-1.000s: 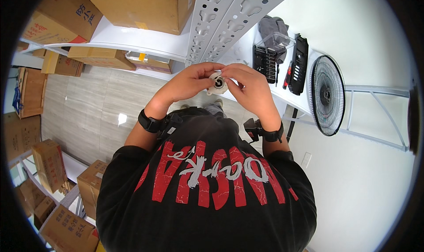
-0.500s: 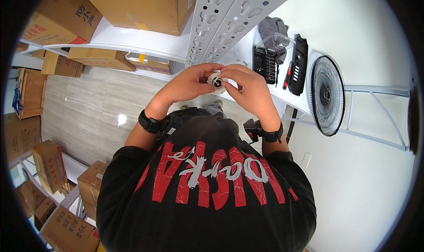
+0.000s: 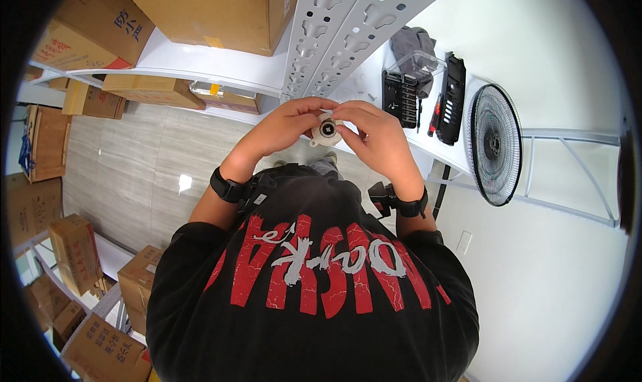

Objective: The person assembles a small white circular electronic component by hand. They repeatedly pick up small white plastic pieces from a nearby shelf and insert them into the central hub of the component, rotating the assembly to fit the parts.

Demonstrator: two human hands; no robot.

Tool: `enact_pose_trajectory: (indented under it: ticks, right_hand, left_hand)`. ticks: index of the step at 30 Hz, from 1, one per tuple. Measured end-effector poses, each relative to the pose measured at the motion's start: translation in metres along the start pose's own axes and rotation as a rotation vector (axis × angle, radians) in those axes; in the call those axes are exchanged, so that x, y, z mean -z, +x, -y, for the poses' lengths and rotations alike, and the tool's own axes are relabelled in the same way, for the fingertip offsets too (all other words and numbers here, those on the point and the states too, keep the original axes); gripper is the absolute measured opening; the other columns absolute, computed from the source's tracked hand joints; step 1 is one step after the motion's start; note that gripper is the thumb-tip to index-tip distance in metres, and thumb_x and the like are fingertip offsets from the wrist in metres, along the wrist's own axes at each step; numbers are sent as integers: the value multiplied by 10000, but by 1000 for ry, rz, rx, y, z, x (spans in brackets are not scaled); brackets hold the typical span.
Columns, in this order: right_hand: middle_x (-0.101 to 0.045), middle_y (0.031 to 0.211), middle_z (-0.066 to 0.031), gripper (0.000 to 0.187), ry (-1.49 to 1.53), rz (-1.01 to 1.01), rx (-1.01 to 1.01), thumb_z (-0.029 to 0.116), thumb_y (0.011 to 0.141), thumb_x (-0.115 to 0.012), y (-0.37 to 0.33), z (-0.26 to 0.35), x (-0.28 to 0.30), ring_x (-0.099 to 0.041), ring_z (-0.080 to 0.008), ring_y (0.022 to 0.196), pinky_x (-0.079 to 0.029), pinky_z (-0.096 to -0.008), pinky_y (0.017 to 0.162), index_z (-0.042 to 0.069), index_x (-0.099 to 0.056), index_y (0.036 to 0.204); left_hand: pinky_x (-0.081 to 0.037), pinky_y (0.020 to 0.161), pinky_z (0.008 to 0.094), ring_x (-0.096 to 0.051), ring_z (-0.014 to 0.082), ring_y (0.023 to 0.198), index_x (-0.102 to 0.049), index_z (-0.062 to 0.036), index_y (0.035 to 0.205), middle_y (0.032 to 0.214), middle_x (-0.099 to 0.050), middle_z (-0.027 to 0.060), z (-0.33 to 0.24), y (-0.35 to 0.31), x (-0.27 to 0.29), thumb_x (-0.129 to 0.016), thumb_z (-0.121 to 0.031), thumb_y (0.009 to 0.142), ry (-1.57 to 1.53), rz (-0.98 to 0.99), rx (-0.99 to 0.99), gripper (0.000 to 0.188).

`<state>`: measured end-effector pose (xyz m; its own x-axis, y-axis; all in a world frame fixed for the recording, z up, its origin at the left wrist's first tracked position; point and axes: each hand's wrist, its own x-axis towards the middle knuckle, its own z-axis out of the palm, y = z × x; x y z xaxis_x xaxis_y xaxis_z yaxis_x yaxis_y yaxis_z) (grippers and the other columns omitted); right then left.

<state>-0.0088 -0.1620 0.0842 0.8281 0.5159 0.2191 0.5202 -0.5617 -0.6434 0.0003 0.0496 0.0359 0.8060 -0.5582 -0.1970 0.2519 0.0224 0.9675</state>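
Note:
Between my two hands, in front of my body, is a small round off-white part (image 3: 326, 138) with a dark ring and a hole at its centre. A small tab sticks out from its lower left rim. My left hand (image 3: 289, 126) grips it from the left, with thumb and fingers bent round its edge. From the other side my right hand (image 3: 376, 129) pinches its rim with thumb and fingertips. The part's far side is hidden by my fingers. Its exact kind is too small to make out.
Right of my hands, a white shelf (image 3: 421, 134) bears a screwdriver bit set (image 3: 400, 100), a black slotted case (image 3: 453, 100), a clear box and grey cloth (image 3: 412, 46). A round fan grille (image 3: 495, 144) stands beside it. A perforated metal post (image 3: 328, 34) rises ahead; cardboard boxes (image 3: 207, 14) fill shelves leftward.
The round part has turned in my hands, so its dark centre now faces up more squarely and its tab shows at the lower left. My hands have barely shifted.

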Motion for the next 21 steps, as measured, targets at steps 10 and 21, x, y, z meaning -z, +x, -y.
enact_pose_trajectory:
  ticks: [10,21]
  right_hand:
    - [-682,1034,-89,193,106,-58,-106,44,827,-666,-4,-3,4,-645,-256,735,-522,-311,632,43,-668,1020]
    - [-691,905,-105,158,-32,-310,-335,89,828,-693,-19,-98,1,-547,-183,548,-463,-292,544,52,-701,982]
  left_hand:
    - [-493,881,272,-591,110,1031,-558,-56,1349,1158,-638,39,0,0,-2,-474,-84,928,-214,-33,34,430]
    - [-502,874,274,-594,119,1038,-545,-100,1366,1148,-630,35,27,7,8,-526,-78,942,-109,-102,89,424]
